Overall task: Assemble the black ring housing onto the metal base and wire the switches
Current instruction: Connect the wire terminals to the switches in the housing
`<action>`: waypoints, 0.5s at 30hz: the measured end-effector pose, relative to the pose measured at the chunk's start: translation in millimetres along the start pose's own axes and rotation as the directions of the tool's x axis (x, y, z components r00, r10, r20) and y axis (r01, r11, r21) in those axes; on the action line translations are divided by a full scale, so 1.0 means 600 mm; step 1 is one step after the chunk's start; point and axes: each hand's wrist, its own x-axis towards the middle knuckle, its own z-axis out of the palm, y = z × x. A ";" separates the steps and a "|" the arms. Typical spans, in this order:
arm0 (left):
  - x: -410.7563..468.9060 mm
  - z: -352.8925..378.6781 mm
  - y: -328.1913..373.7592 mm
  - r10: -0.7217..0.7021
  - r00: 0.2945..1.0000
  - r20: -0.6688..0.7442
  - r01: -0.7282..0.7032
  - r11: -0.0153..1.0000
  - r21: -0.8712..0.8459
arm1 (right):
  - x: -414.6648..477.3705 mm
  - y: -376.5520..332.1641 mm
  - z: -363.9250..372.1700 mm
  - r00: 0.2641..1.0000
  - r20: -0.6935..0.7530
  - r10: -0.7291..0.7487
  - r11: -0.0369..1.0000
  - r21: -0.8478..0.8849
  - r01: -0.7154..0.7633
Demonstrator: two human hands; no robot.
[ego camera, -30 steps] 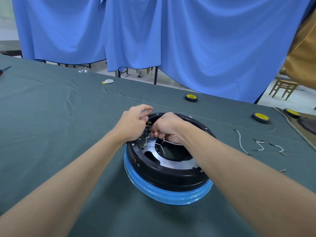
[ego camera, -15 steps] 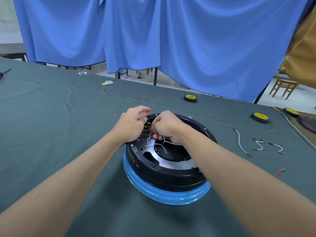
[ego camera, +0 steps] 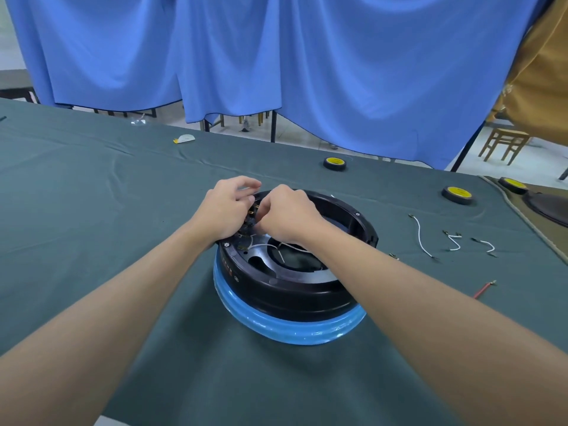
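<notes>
The black ring housing [ego camera: 295, 290] already sits on the metal base [ego camera: 332, 276], so wiring remains: at its far-left rim the right hand [ego camera: 285, 216] pinches a white wire [ego camera: 295, 247] by the switches [ego camera: 251, 212], the left hand [ego camera: 226, 210] curls alongside with its grip hidden, and spare wires [ego camera: 422, 238] lie unused to the housing's right.

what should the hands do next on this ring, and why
Probably press the wire end onto the switch terminal: the left hand and right hand are bunched at the ring's far-left rim, the right seemingly pinching that wire, which trails loose over the base.
</notes>
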 end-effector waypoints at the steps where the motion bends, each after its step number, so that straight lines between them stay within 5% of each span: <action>1: -0.001 0.000 0.000 -0.001 1.000 0.000 0.001 1.000 -0.001 | 0.000 -0.002 0.004 1.000 -0.007 0.016 1.000 -0.011 -0.016; 15: -0.003 -0.002 0.001 -0.009 1.000 0.004 0.010 1.000 -0.011 | 0.010 -0.009 -0.010 0.999 0.052 0.016 0.998 -0.063 -0.013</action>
